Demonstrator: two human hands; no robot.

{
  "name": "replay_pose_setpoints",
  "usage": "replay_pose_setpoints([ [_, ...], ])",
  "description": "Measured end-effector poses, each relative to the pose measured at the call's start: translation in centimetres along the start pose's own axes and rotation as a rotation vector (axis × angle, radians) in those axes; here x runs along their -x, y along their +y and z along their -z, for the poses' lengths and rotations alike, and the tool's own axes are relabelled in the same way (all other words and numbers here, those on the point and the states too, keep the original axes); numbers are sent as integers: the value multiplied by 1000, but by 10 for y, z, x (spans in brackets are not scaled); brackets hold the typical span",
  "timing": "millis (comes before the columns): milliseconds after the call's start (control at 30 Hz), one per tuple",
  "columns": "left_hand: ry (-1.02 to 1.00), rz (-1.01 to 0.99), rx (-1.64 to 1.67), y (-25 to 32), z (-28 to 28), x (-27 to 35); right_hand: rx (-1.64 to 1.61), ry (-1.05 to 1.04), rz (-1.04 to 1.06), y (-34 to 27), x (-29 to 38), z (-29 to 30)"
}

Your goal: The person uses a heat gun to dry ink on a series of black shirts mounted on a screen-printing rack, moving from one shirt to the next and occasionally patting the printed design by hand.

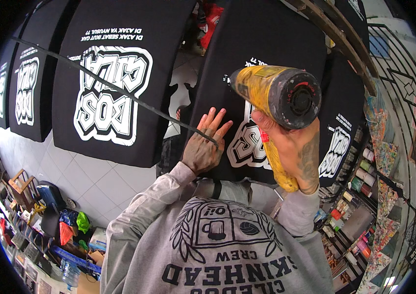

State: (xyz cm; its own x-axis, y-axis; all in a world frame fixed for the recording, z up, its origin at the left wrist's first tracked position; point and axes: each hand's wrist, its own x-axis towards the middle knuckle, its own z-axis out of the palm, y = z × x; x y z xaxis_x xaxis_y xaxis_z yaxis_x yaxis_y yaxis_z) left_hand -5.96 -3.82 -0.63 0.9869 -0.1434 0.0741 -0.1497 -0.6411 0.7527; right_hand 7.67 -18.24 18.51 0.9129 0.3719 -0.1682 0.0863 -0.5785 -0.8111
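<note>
My right hand [292, 154] grips a yellow heat gun [263, 88] by its handle. The gun's dark, round rear end faces up at me, and its nozzle is hidden. Beneath it lies a black T-shirt [266, 33], stretched flat, with a white letter print [243, 147] partly covered by the gun and hand. My left hand [204, 143] rests palm down at the shirt's left edge, fingers slightly spread, left of the print. A thin dark cord [119, 90] slants in from the upper left and passes over the back of that hand; I cannot tell where it leads.
More black printed shirts lie in a row, one close on my left [112, 154] and another on my right [336, 147]. A wooden beam [334, 29] crosses the upper right. Paint containers [366, 176] fill a rack there. Behind left stand a dark chair [52, 205] and a water bottle [70, 275].
</note>
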Motion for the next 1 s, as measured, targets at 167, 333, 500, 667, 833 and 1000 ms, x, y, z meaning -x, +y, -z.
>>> replay_pose_setpoints([
  [167, -5, 2, 12, 0, -1, -2, -120, 2, -2, -6, -8, -1],
  [333, 9, 3, 65, -3, -4, 2, -148, -67, -57, -10, -12, -1],
  [500, 17, 8, 114, -2, -4, 0, -255, -37, -104, -10, -14, 2],
  [667, 48, 14, 131, -7, -4, 7, -158, -81, -64, -9, -11, 3],
  [833, 71, -13, 132, -6, -4, 1, -136, 32, -48, 0, -2, 11],
  [1000, -18, -26, 26, 6, 11, -13, -226, 53, -156, 6, 10, 22],
])
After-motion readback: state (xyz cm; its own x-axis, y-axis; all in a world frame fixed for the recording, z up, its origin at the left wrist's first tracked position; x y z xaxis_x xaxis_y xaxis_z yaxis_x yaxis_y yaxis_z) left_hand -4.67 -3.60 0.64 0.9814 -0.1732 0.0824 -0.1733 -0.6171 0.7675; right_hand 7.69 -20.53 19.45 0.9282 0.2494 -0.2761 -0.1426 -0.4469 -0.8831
